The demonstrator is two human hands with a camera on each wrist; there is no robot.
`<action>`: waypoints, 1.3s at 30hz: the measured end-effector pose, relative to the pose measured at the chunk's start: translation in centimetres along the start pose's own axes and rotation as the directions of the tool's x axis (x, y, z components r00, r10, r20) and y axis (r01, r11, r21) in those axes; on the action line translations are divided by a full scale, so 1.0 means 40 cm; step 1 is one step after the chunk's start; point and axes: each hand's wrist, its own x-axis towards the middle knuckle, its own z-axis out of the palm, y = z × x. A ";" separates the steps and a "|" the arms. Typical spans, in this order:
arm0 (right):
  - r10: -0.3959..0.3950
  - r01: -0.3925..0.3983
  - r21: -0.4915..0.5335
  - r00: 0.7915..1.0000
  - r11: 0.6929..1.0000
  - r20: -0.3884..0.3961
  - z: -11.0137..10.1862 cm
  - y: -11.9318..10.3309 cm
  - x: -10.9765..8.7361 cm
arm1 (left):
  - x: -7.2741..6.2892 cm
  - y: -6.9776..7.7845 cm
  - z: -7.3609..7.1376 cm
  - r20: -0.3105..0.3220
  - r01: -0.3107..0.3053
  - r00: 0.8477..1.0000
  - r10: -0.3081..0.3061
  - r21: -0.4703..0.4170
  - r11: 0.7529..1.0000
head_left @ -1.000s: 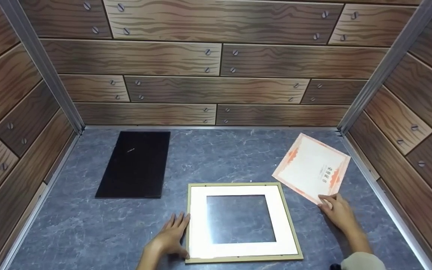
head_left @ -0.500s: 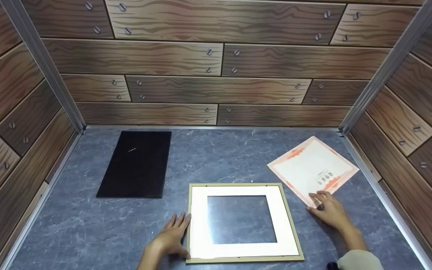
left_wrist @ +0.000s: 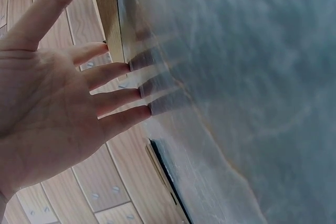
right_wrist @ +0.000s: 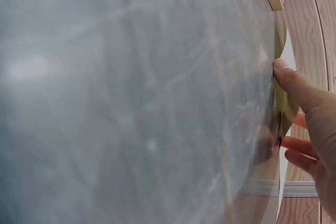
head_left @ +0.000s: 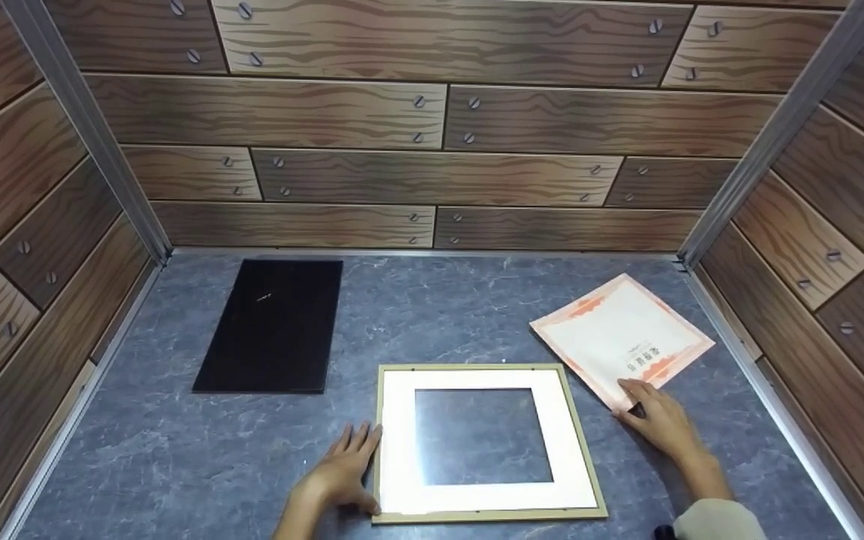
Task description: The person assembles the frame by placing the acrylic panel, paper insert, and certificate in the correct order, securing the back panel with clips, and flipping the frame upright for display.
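A picture frame (head_left: 591, 469) with a thin gold rim lies flat, a white mat (head_left: 396, 442) inside it around a square opening. Against the frame's left edge rests my left hand (head_left: 336, 476), fingers spread; in the left wrist view, the fingers (left_wrist: 118, 98) are straight and touch the table. To the right, a white certificate (head_left: 604, 334) with orange-red borders and dark printed characters sits turned cornerwise. My right hand (head_left: 661, 424) pinches its near corner. In the right wrist view the thumb (right_wrist: 294, 82) is on the paper's edge; the other fingers are partly hidden.
A black rectangular board (head_left: 271, 330) with a small light mark lies at the back left of the grey marbled table (head_left: 432, 300). Wood-patterned walls (head_left: 432, 172) with metal corner strips enclose the back and both sides.
The certificate has turned clockwise in my right hand, which has shifted slightly left. My left hand and the frame have stayed in place.
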 end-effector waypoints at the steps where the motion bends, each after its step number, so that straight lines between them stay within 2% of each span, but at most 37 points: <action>1: -0.008 0.007 -0.011 1.000 1.000 -0.012 0.001 0.000 0.000 | 0.001 -0.001 0.001 0.001 0.000 1.000 0.000 -0.001 1.000; 9: -0.092 0.086 -0.088 0.993 0.992 -0.070 0.010 -0.003 0.000 | 0.005 -0.002 0.008 0.010 0.008 1.000 -0.008 0.009 1.000; 12: -0.144 0.137 -0.075 0.985 0.988 -0.096 0.017 0.006 0.002 | 0.004 -0.002 0.007 0.007 0.007 1.000 -0.007 0.010 1.000; 14: -0.152 0.148 -0.057 0.984 0.987 -0.092 0.020 0.010 0.006 | 0.004 -0.001 0.005 0.009 0.008 1.000 -0.008 0.011 1.000; 16: -0.122 0.120 -0.037 0.990 0.992 -0.064 0.021 0.010 0.010 | 0.005 0.000 0.003 0.014 0.012 1.000 -0.012 0.014 1.000; 19: -0.011 0.012 -0.015 1.000 1.000 0.013 0.020 0.001 0.017 | 0.005 -0.001 0.002 0.020 0.014 1.000 -0.015 0.016 1.000; 22: 0.102 -0.102 -0.009 0.990 0.995 0.092 0.018 -0.015 0.024 | 0.003 -0.002 0.004 0.012 0.003 1.000 -0.003 0.009 1.000; 25: 0.159 -0.161 -0.001 0.978 0.987 0.137 0.017 -0.029 0.032 | 0.002 -0.003 0.007 -0.001 -0.012 1.000 0.012 0.010 1.000; 31: 0.198 -0.197 -0.018 0.968 0.980 0.152 0.014 -0.045 0.042 | -0.002 -0.002 0.004 -0.015 -0.021 1.000 0.021 0.013 1.000; 39: 0.183 -0.159 -0.141 0.966 0.977 0.183 0.010 -0.044 0.048 | -0.006 0.002 0.002 -0.017 -0.026 1.000 0.026 0.009 1.000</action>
